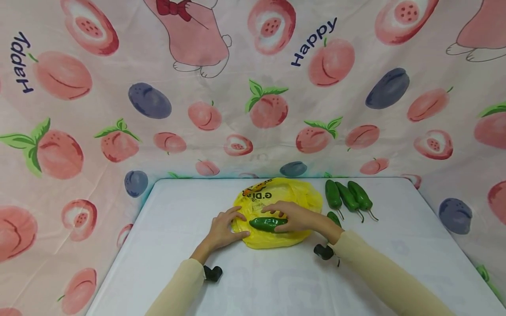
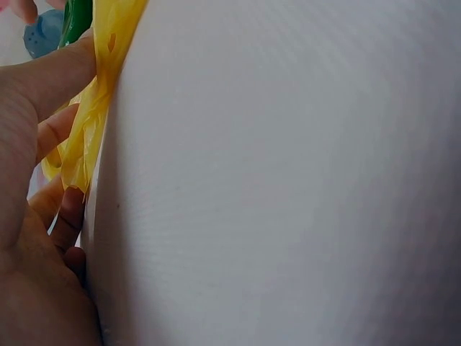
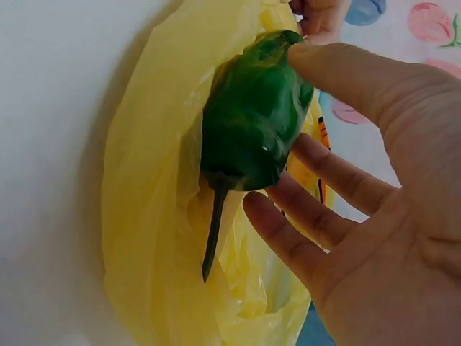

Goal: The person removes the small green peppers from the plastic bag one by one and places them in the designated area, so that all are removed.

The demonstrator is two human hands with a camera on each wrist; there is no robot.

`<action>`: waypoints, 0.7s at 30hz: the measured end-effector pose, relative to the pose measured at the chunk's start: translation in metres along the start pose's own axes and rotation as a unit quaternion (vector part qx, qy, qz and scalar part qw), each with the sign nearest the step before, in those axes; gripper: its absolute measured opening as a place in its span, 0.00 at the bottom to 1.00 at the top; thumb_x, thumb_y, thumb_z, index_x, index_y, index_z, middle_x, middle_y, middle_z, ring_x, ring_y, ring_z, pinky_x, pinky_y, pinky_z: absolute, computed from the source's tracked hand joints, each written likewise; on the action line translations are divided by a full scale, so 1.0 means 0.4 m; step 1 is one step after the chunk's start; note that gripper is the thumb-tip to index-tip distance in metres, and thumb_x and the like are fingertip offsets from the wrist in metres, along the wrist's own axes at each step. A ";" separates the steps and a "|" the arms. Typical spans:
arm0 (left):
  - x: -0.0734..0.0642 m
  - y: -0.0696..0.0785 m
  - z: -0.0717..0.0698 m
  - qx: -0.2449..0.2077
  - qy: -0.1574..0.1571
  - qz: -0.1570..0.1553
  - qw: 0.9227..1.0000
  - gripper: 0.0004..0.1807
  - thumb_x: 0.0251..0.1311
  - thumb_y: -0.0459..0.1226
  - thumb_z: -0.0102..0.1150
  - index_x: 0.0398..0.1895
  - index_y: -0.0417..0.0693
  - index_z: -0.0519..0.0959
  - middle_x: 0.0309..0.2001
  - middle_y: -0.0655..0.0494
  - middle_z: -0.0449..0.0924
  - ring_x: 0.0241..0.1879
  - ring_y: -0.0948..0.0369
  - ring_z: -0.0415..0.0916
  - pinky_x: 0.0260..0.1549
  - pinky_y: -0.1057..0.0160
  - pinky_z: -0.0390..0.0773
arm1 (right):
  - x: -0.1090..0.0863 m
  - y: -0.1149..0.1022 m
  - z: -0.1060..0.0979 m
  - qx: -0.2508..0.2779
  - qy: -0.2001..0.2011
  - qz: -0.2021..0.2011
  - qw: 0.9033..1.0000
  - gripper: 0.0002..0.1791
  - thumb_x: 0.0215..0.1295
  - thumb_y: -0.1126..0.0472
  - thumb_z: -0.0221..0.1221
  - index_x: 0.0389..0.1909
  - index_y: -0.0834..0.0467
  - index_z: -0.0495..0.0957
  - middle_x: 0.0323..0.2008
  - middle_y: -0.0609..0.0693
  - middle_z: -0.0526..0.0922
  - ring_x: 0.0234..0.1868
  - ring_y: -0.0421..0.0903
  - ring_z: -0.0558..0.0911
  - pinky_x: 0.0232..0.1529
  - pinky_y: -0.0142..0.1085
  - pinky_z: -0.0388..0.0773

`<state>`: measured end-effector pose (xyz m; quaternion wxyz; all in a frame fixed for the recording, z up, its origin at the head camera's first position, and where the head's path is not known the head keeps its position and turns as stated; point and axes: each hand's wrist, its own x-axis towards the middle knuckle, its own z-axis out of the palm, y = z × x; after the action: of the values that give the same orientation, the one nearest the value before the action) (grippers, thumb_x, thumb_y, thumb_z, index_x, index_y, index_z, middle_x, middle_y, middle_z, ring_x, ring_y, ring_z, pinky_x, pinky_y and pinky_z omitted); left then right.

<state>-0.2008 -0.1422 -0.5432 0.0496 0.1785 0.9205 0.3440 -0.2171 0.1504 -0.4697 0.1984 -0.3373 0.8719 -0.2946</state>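
Observation:
A yellow plastic bag [image 1: 302, 191] with dark print lies on the white table. My left hand [image 1: 222, 230] grips its left edge, with yellow film between thumb and fingers in the left wrist view. At the bag's middle is a glossy green pepper [image 1: 262, 224], its stem [image 3: 213, 238] pointing toward the right forearm. My right hand [image 1: 296, 216] holds this pepper, thumb on one side and spread fingertips on the other. In the right wrist view, bag film covers one side of the pepper. Whatever lies deeper inside the bag is hidden.
Three green peppers, a left one [image 1: 333, 194], a middle one [image 1: 348, 196] and a right one [image 1: 359, 195], lie at the back right. Another pepper [image 1: 334, 218] is partly hidden by the right forearm. A fruit-printed cloth [image 1: 229, 101] hangs behind the table [image 1: 276, 281].

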 end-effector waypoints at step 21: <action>-0.003 0.000 -0.004 -0.012 -0.001 0.004 1.000 0.22 0.56 0.54 0.75 0.51 0.62 0.81 0.76 0.55 0.65 0.63 0.49 0.67 0.60 0.43 0.58 | 0.026 -0.019 0.017 -0.064 -0.032 -0.013 0.997 0.25 0.68 0.65 0.67 0.64 0.48 0.79 0.58 0.45 0.80 0.56 0.45 0.77 0.63 0.45 0.73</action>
<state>-0.2001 -0.1435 -0.5421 0.0516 0.1823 0.9155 0.3550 -0.2169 0.1359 -0.4711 0.2009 -0.3696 0.8777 -0.2297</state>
